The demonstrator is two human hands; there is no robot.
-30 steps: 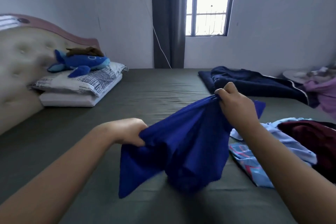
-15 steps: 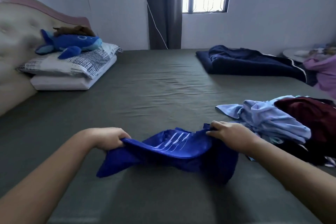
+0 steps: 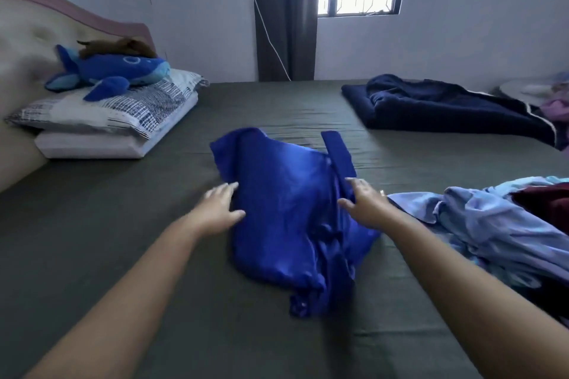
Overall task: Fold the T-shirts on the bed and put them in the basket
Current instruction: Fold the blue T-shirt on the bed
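The blue T-shirt (image 3: pixel 286 218) lies spread on the bed (image 3: pixel 123 240) between the 2 hands, its long axis running straight away from the person. The left hand (image 3: pixel 220 209) rests at the shirt's left edge, the right hand (image 3: pixel 365 204) on its right side near a rumpled fold; both grips are loose with fingers extended, seemingly pinching nothing, though motion blur hides the fingertips. Both are equally near. 0.5 s ago both hands clutched the bunched shirt; now it lies released and laid out.
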